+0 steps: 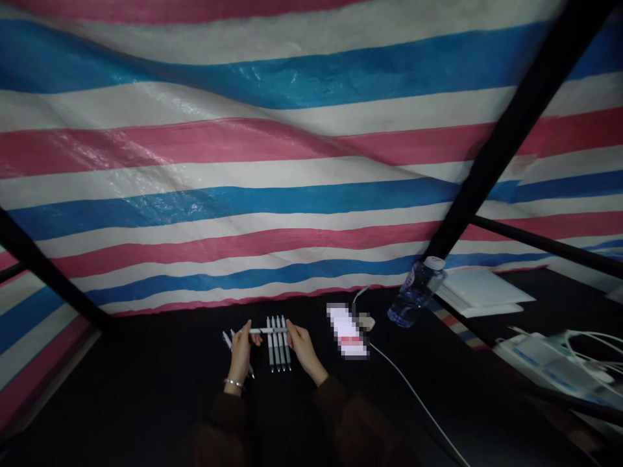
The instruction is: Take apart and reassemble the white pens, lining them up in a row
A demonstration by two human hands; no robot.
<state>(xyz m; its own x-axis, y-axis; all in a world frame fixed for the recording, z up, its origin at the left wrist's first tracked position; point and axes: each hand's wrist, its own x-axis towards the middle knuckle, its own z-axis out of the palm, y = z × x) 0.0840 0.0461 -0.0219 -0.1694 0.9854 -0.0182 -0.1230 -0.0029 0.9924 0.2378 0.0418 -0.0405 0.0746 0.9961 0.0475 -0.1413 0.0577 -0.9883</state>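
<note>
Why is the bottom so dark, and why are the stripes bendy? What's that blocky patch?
In the head view, the striped tarpaulin shines in patches while the black tabletop and sleeves sit in shadow. The stripes may bend from a wide lens, or from sagging. The blocky patch is pixelated, so what lies there cannot be told.

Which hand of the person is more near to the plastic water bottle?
Right. The right hand sits left of the plastic water bottle; the left hand lies farther away, beyond the white pens.
</note>
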